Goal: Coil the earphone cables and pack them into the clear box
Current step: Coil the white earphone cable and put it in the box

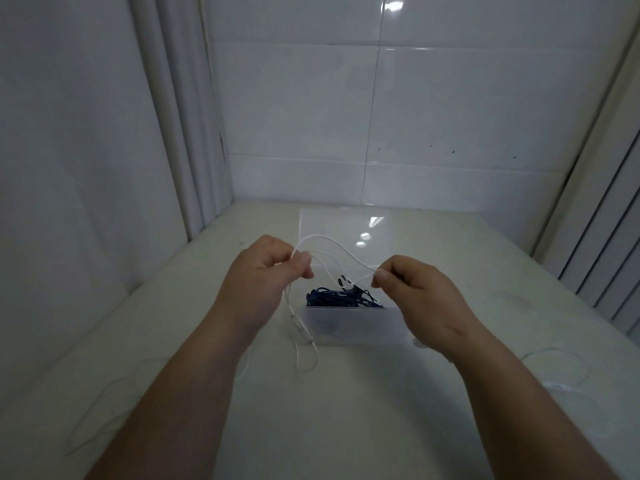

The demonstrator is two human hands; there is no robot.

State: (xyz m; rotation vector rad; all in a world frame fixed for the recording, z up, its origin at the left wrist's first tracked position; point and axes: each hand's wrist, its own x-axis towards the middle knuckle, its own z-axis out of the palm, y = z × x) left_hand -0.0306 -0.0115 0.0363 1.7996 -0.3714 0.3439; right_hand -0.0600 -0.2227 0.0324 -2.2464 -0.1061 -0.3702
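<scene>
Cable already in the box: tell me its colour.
Dark blue cable, bundled inside the clear box; the head view shows it best.

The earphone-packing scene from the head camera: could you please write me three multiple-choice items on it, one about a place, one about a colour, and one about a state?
1. Where does the dark coiled cable lie?
A. Inside the clear box
B. On the table left of the box
C. In the left hand

2. What colour is the cable stretched between the two hands?
A. Red
B. White
C. Black

3. In what state is the box lid?
A. Shut
B. Open, tipped back
C. Taken off, lying on the table

Answers:
1 A, since the dark bundle sits behind the box's front wall.
2 B, since a white strand runs from the left hand to the right hand, each pinching it in a closed grip.
3 B, since the lid stands behind the open box with light glinting on it.
</scene>
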